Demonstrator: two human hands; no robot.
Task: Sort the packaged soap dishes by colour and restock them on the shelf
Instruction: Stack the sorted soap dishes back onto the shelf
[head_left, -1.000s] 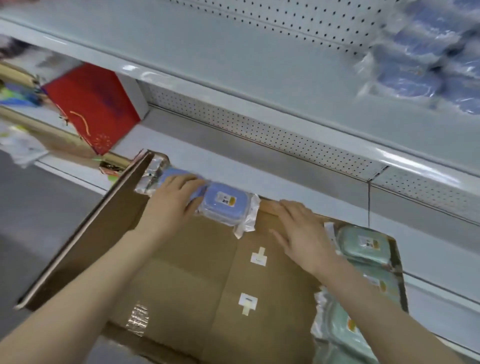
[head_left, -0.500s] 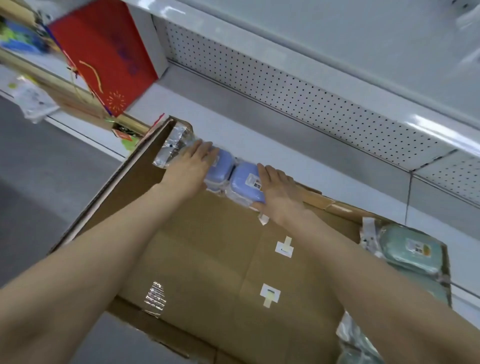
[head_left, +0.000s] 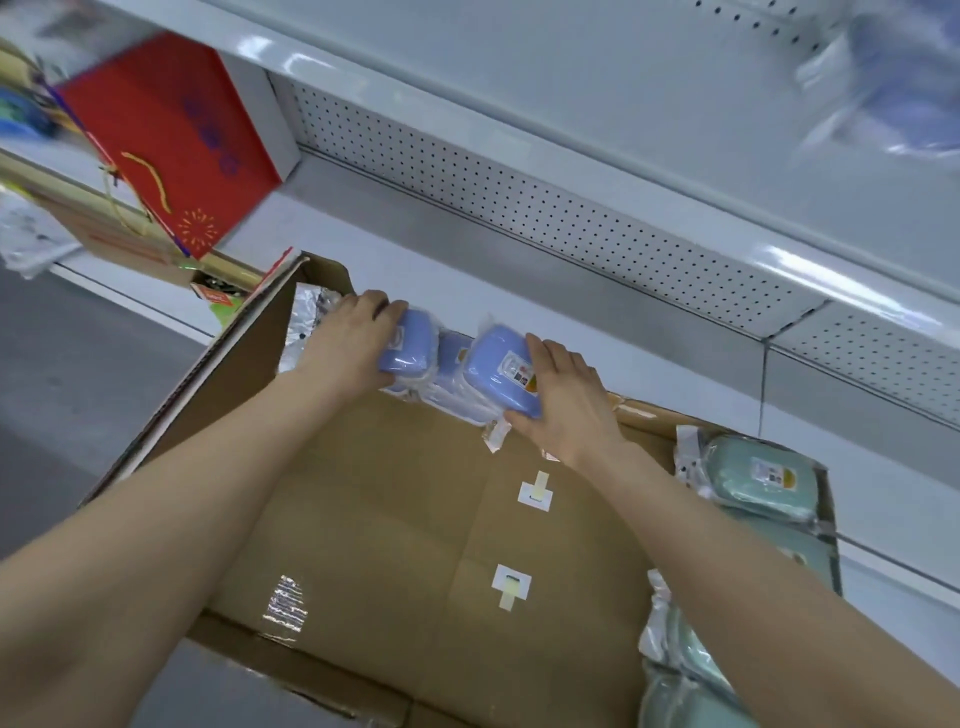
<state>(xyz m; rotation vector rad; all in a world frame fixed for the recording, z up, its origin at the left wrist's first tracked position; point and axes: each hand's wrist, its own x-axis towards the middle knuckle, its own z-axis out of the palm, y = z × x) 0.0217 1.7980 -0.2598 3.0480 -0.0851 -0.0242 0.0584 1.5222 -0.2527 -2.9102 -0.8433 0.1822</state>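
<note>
Blue soap dishes (head_left: 496, 364) are now bunched between the hands: the right hand (head_left: 563, 402), flat on the cardboard box (head_left: 363, 519) a second ago, clasps one end, the left hand (head_left: 353, 345) grips the other. Likely ready for lifting to the shelf (head_left: 519, 93).

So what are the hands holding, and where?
The blue packaged soap dishes, pressed together: left hand grips the left one's end, right hand the right one's.
</note>
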